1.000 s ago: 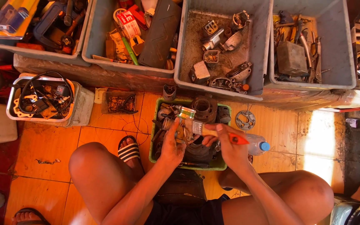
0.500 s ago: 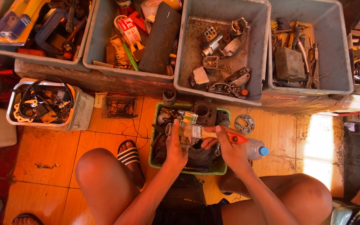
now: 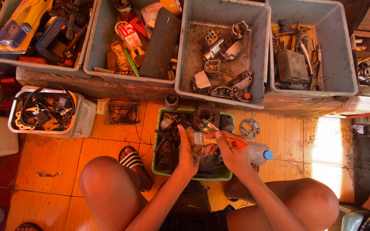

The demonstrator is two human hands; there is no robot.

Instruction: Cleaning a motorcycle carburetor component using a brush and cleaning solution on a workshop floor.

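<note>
I squat over a green tray (image 3: 225, 175) on the orange tiled floor, filled with dark greasy engine parts such as a finned cylinder (image 3: 204, 114). My right hand (image 3: 233, 153) grips a paintbrush (image 3: 213, 139) with a wooden and orange handle, bristles pointing left over the tray. My left hand (image 3: 186, 157) holds a small metal part (image 3: 196, 149) right under the bristles; most of the part is hidden by my fingers.
Several grey bins of tools and metal parts line the back (image 3: 262, 51). A white tub with a cable and gaskets (image 3: 82, 119) sits left. A round gasket (image 3: 250, 128) and a blue-capped plastic bottle (image 3: 260, 153) lie right of the tray. Other people's feet show at the corners.
Both hands dropped lower into the tray. The shiny cylindrical piece seen above the brush earlier now lies out of my left hand; the brush stays over the held part.
</note>
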